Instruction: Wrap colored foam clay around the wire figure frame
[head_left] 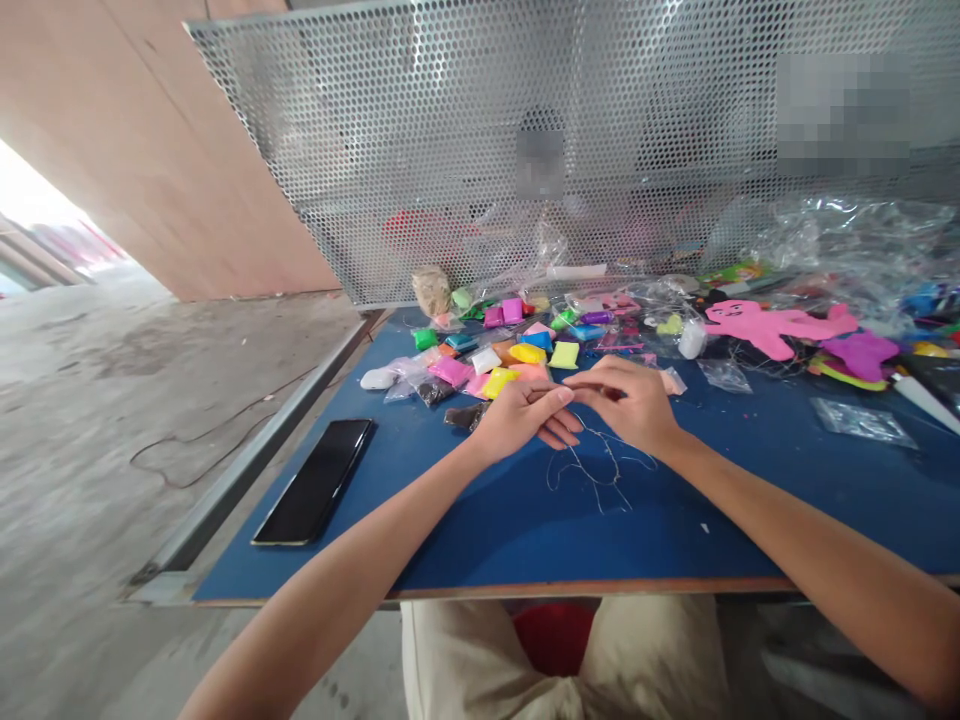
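My left hand and my right hand meet over the middle of the blue table. Thumb and fingers of each are pressed together where the hands touch. A thin, bent wire shape with several branches hangs or lies just below them, its upper part running up to the fingers. Whatever is pinched at the fingertips is too small to make out. Just behind my left hand is a dark lump in clear wrap.
Small coloured packets lie behind my hands. A black phone rests at the left. Toward the right are a pink figure, a purple piece, a white bottle and clear bags. A perforated metal panel stands behind.
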